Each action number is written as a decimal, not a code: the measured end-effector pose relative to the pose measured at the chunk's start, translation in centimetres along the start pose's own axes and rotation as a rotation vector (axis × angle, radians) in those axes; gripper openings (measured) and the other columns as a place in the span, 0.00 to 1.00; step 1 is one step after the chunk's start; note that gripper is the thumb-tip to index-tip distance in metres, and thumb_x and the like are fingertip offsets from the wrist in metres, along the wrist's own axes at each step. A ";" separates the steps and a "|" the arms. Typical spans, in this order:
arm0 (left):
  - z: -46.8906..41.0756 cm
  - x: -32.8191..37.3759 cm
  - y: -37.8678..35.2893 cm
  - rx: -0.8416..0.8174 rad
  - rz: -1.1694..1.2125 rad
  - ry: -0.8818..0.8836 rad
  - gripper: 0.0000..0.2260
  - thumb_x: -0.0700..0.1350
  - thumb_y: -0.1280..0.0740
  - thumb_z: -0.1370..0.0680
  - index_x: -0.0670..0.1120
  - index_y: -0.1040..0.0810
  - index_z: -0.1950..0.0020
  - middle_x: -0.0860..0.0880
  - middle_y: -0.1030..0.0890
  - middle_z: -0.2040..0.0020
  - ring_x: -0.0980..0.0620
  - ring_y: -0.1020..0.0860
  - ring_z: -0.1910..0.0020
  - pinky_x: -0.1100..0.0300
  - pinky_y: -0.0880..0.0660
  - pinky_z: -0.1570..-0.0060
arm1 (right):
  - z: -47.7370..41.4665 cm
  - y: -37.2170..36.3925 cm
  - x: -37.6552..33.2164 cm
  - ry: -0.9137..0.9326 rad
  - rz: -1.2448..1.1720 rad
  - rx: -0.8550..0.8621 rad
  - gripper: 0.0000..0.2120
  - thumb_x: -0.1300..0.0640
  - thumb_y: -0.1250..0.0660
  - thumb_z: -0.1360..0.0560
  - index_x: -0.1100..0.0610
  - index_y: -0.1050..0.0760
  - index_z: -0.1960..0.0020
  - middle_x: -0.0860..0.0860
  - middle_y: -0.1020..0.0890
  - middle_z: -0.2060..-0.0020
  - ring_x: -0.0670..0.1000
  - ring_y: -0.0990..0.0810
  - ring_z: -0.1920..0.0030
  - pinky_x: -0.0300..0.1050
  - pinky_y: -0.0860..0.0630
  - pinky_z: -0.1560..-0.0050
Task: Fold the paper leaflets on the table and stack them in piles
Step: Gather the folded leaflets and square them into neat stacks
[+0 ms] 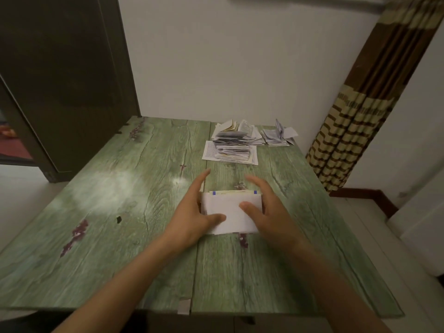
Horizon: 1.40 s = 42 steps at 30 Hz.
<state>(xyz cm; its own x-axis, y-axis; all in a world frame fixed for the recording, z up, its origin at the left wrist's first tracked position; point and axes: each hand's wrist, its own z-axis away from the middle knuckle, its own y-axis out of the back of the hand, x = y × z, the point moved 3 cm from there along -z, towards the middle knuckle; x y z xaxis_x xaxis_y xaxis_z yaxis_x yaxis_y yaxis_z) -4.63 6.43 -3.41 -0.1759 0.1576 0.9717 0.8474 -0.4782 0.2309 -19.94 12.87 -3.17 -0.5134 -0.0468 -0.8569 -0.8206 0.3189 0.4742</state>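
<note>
Two hands are flattening a folded leaflet at frame ctr, on a green wood-grain surface. The left hand is lying spread along the leaflet's left edge, fingers straight & pointing toward frame top, thumb pressing on the white paper. The right hand is flanking the right edge, fingers loosely extended, thumb likewise pressing down on top. A blue-marked strip is showing along the leaflet's far edge. At upper ctr-right, a larger pile of folded leaflets is sitting on a flat printed sheet, w/ a smaller pile just beside it, frame right. A dark door is standing at upper left; a striped curtain is hanging at far right.
</note>
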 end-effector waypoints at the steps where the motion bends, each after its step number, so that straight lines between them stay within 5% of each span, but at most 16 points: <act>1: -0.1 0.1 0.1 -0.035 -0.014 -0.018 0.34 0.34 0.27 0.30 0.63 0.36 0.35 0.50 0.22 0.50 0.54 0.22 0.56 0.67 0.23 0.61 | 0.1 -0.2 -0.1 0.027 0.001 0.012 0.21 0.60 0.37 0.22 0.38 0.38 0.37 0.28 0.35 0.43 0.34 0.30 0.44 0.33 0.30 0.44; 3: -0.3 0.2 0.1 -0.076 -0.018 -0.040 0.26 0.36 0.29 0.28 0.61 0.30 0.39 0.54 0.24 0.46 0.59 0.23 0.54 0.69 0.24 0.59 | 0.4 -0.4 -0.1 0.074 0.006 0.008 0.17 0.57 0.39 0.22 0.38 0.36 0.40 0.27 0.34 0.44 0.29 0.31 0.46 0.30 0.31 0.47; 6: -0.3 0.1 0.2 -0.076 -0.039 -0.079 0.16 0.37 0.30 0.27 0.57 0.24 0.48 0.59 0.23 0.49 0.62 0.24 0.54 0.72 0.26 0.59 | 0.6 -0.5 0.0 0.082 0.016 0.016 0.10 0.57 0.39 0.22 0.42 0.31 0.47 0.35 0.28 0.48 0.35 0.26 0.52 0.28 0.28 0.59; 9: -0.3 -0.1 0.2 -0.071 -0.009 -0.072 0.13 0.37 0.30 0.26 0.55 0.22 0.50 0.61 0.23 0.51 0.62 0.24 0.54 0.71 0.26 0.58 | 0.8 -0.6 0.2 -0.002 -0.109 -0.002 0.09 0.61 0.39 0.21 0.47 0.29 0.47 0.44 0.26 0.49 0.44 0.20 0.60 0.36 0.25 0.74; 13: -0.3 -0.5 0.0 -0.069 0.007 -0.023 0.11 0.37 0.31 0.26 0.53 0.22 0.50 0.56 0.22 0.50 0.59 0.24 0.53 0.68 0.26 0.58 | 1.0 -0.9 0.1 -0.057 -0.178 0.004 0.06 0.60 0.40 0.21 0.52 0.29 0.46 0.50 0.25 0.51 0.46 0.20 0.68 0.37 0.28 0.80; 16: -0.3 -0.9 -0.4 -0.016 0.023 0.035 0.10 0.35 0.32 0.26 0.50 0.23 0.56 0.53 0.22 0.53 0.55 0.25 0.55 0.66 0.28 0.60 | 1.2 -1.4 -0.2 -0.073 -0.197 0.037 0.05 0.60 0.39 0.21 0.51 0.30 0.48 0.52 0.26 0.52 0.43 0.21 0.70 0.34 0.29 0.80; 19: -0.4 -1.1 -0.7 0.126 0.051 0.077 0.11 0.33 0.32 0.28 0.49 0.24 0.61 0.51 0.22 0.56 0.54 0.26 0.59 0.64 0.29 0.63 | 0.8 -1.5 0.0 -0.082 -0.176 0.145 0.10 0.61 0.37 0.23 0.50 0.32 0.45 0.47 0.26 0.50 0.40 0.24 0.57 0.30 0.27 0.66; 23: -0.5 -0.8 -1.6 0.184 -0.025 0.129 0.17 0.33 0.31 0.28 0.51 0.30 0.46 0.51 0.26 0.58 0.56 0.28 0.63 0.71 0.30 0.68 | -0.3 -1.1 0.7 -0.124 -0.002 0.153 0.08 0.60 0.35 0.24 0.53 0.30 0.46 0.46 0.25 0.53 0.44 0.26 0.54 0.26 0.31 0.61; 29: -0.2 -0.7 -1.4 -0.200 0.676 0.533 0.15 0.34 0.31 0.29 0.37 0.23 0.43 0.38 0.17 0.50 0.44 0.17 0.57 0.54 0.18 0.61 | 0.1 0.0 0.6 -0.051 -0.198 0.167 0.05 0.60 0.35 0.24 0.52 0.30 0.54 0.56 0.22 0.56 0.54 0.21 0.57 0.39 0.24 0.67; 33: 0.0 -0.3 -1.8 -0.230 0.589 0.487 0.10 0.35 0.34 0.26 0.38 0.24 0.45 0.39 0.17 0.52 0.45 0.17 0.60 0.56 0.20 0.70 | 0.2 -0.2 0.5 -0.160 -0.215 0.117 0.02 0.54 0.39 0.22 0.49 0.31 0.53 0.50 0.23 0.55 0.50 0.22 0.57 0.31 0.28 0.71; 36: -0.4 -0.1 -2.0 -0.165 0.506 0.421 0.05 0.35 0.34 0.25 0.38 0.24 0.49 0.40 0.18 0.54 0.48 0.17 0.64 0.58 0.20 0.71 | -0.1 -0.1 0.7 -0.298 -0.164 0.139 0.14 0.44 0.46 0.21 0.50 0.28 0.58 0.49 0.22 0.60 0.47 0.23 0.60 0.36 0.27 0.66; 42: -0.9 -0.4 -3.0 -0.104 0.694 0.423 0.04 0.33 0.35 0.25 0.38 0.23 0.53 0.42 0.18 0.60 0.48 0.17 0.68 0.59 0.22 0.76 | -1.0 0.3 0.4 -0.012 -0.056 0.355 0.12 0.55 0.38 0.22 0.58 0.24 0.62 0.52 0.22 0.67 0.50 0.22 0.66 0.44 0.26 0.69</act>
<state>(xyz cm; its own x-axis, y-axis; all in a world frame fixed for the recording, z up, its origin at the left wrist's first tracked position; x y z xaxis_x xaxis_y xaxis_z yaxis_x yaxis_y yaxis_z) -7.51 7.05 -4.40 0.1794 -0.5333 0.8267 0.7855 -0.4283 -0.4467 -20.59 11.95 -3.14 -0.4653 -0.0635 -0.8829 -0.7082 0.6251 0.3282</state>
